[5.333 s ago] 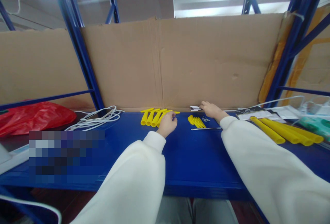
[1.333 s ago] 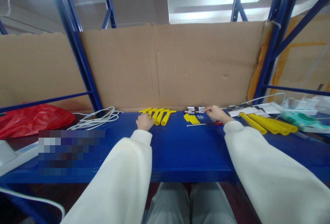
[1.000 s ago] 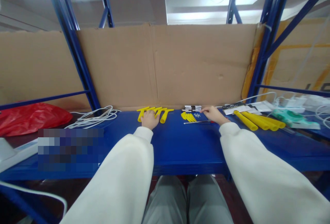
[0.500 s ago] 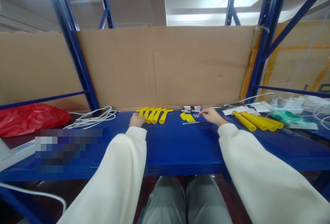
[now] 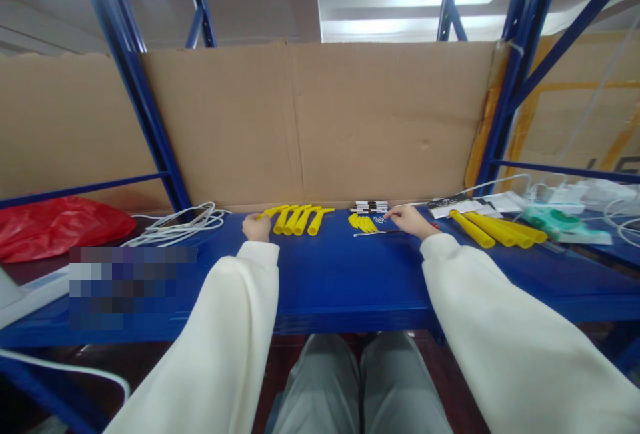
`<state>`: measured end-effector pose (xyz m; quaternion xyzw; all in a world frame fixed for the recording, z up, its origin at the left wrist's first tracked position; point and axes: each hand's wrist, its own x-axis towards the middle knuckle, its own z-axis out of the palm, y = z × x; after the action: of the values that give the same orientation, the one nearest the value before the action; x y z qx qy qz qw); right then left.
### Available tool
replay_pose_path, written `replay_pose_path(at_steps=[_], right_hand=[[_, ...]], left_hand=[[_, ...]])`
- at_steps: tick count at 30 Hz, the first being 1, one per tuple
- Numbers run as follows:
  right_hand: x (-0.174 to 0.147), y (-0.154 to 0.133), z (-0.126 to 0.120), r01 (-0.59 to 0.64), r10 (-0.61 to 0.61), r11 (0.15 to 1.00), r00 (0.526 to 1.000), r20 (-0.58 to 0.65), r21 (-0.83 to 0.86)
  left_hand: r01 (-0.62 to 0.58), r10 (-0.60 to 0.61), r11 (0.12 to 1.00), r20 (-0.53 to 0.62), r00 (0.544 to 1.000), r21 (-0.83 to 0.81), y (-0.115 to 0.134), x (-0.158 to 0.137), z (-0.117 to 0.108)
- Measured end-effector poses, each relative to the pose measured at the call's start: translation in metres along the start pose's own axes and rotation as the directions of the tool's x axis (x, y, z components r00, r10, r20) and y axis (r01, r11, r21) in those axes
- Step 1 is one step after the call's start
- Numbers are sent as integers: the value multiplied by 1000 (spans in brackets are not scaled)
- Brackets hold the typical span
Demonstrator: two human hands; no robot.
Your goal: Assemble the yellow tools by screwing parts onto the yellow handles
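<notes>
At the left of a row of yellow plastic tubes with thin angled tops, my left hand has its fingers closed on a yellow plastic piece; most of it is hidden. My right hand reaches over a cluster of tiny white parts, index finger and thumb nearly together at their edge. Whether anything sits between those fingertips is too small to tell. Left of the cluster lie small flat yellow pieces. A thin metal rod runs toward my right hand, with a red bit showing beyond it.
Black-and-white strips are stacked at the back. More yellow tubes lie at right, near a green-and-white packet and white cables. Left are a coiled white cable and red plastic bag. Cardboard walls the back.
My left hand has shifted slightly left, away from the row, with the yellow piece at its fingertips. My right hand stays over the tiny white parts. The view has tilted down a little.
</notes>
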<state>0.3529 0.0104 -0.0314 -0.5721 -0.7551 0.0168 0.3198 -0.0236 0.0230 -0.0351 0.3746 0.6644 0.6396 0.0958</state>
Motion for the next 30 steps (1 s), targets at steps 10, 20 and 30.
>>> replay_pose_path(at_steps=[10,20,30], right_hand=[[0,0,1,0,1,1000,1000,-5,19],[4,6,4,41,-39,998,998,-39,55],[-6,-36,20,0,19,988,993,119,-155]], left_hand=[[195,-115,586,157,981,-786,52,-25,-4],[396,58,435,465,884,-808,74,-50,-17],[271,-142,937,468,872,-220,57,-59,-3]])
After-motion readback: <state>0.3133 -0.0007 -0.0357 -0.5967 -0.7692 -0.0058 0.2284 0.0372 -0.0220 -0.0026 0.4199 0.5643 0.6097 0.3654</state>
